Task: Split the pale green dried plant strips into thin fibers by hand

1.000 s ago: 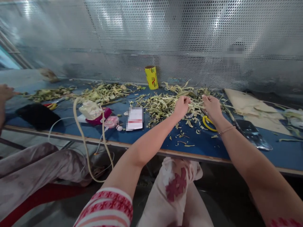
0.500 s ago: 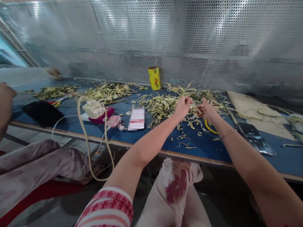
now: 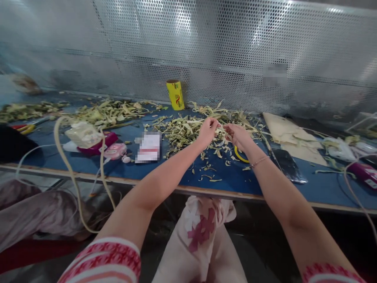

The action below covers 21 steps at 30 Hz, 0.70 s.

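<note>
Over a heap of pale green and yellowish dried plant strips (image 3: 185,131), my left hand (image 3: 207,131) is closed in a pinch. My right hand (image 3: 240,137) is close beside it, fingers also pinched and pointing left. Between the fingertips a light-coloured plant strip (image 3: 220,134) shows, with its ends partly covered by the fingers. Small loose shreds (image 3: 212,169) are scattered on the blue tabletop (image 3: 176,179) in front of the hands. A yellow ring (image 3: 240,155), perhaps tape or a handle, lies under my right wrist.
Against the perforated metal wall (image 3: 203,51) stands a yellow tube (image 3: 176,95). On the left are a pixelated white pack (image 3: 149,147), a pink case (image 3: 115,151), a cream hose (image 3: 70,173) and another plant heap (image 3: 108,114). A phone (image 3: 287,165) and brown sheets (image 3: 288,133) lie right.
The view has swung to the right, so things on the table sit further left. My hands have come slightly closer together over the heap. A purple box has come into view at the right.
</note>
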{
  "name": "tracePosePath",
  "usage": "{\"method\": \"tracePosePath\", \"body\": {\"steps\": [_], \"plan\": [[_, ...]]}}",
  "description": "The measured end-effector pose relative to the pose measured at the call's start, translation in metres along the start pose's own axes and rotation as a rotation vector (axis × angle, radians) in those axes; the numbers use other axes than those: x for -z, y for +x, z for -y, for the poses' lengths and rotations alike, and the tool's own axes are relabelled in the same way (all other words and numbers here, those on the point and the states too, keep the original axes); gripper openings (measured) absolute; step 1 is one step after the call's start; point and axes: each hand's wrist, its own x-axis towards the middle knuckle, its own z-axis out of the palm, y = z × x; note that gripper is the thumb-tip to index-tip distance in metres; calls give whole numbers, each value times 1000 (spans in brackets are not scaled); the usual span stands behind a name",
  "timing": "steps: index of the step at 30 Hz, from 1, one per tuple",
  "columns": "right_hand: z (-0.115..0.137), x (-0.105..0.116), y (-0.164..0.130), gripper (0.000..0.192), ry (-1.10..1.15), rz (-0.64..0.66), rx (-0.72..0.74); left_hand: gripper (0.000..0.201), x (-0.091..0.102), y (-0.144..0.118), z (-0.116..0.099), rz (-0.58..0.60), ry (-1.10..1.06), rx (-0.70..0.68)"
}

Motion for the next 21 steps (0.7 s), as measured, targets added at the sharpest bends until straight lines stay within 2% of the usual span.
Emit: {"method": "tracePosePath", "body": {"steps": [3,6,9,12,17,21], "plan": [[1,-1,-2,31,-24,37,-77,8,1,4,6,17,-27,-29],[1,-3,-4,40,-81,135,-188,8,1,4,8,28,-38,-53],[0,-4,-4,41,-81,183,-240,8,-1,2,5,39,-53,-59],[1,-4,-6,32,-17,201,-209,8,-2,-3,0,53,-41,-57],[2,-3,-7,26,24,193,-54,12,-3,-7,-3,71,-17,-54],[1,-2,-4,26,-3,198,-41,14,-4,-8,-2,52,-9,-55]]}}
